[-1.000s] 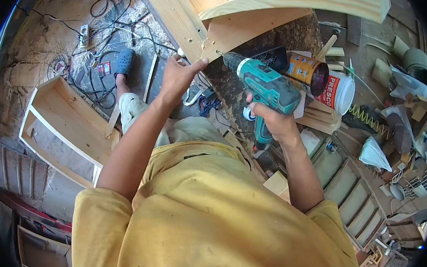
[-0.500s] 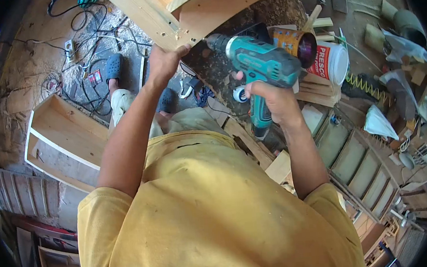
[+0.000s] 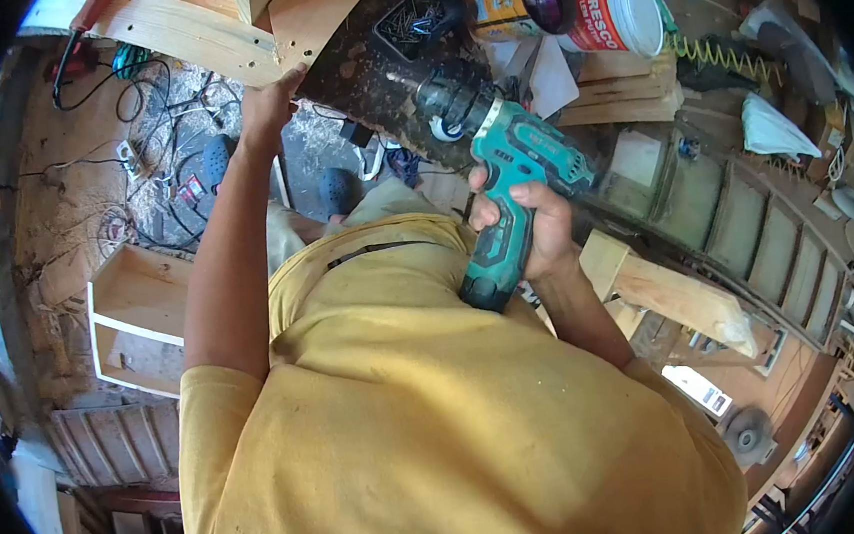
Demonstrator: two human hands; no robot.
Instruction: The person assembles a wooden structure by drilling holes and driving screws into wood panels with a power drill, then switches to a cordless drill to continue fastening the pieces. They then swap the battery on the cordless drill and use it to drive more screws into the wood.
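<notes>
My right hand [image 3: 541, 223] is wrapped around the grip of a teal and black cordless drill [image 3: 531, 158]. The drill's chuck points up and left, with its bit apart from the wood. At the upper left, my left hand [image 3: 269, 107] grips the near corner of a pale wooden frame [image 3: 183, 33], fingers partly hidden by it. Several dark holes and some shavings show on the wood near that corner. A black tray of screws [image 3: 418, 22] lies on the dark, stained workbench [image 3: 352, 82], beyond the drill.
An orange can [image 3: 502, 10] and a white-and-red putty tub [image 3: 618, 16] stand at the upper right, beside stacked boards [image 3: 624, 91]. Cables [image 3: 169, 117] and sawdust cover the floor at left. An open wooden box [image 3: 144, 309] lies there, and a louvred panel [image 3: 734, 213] at right.
My right hand has drawn the drill back from the wood's corner, down towards my body. The view has shifted, bringing the screw tray into sight. My left hand stays on the wooden frame.
</notes>
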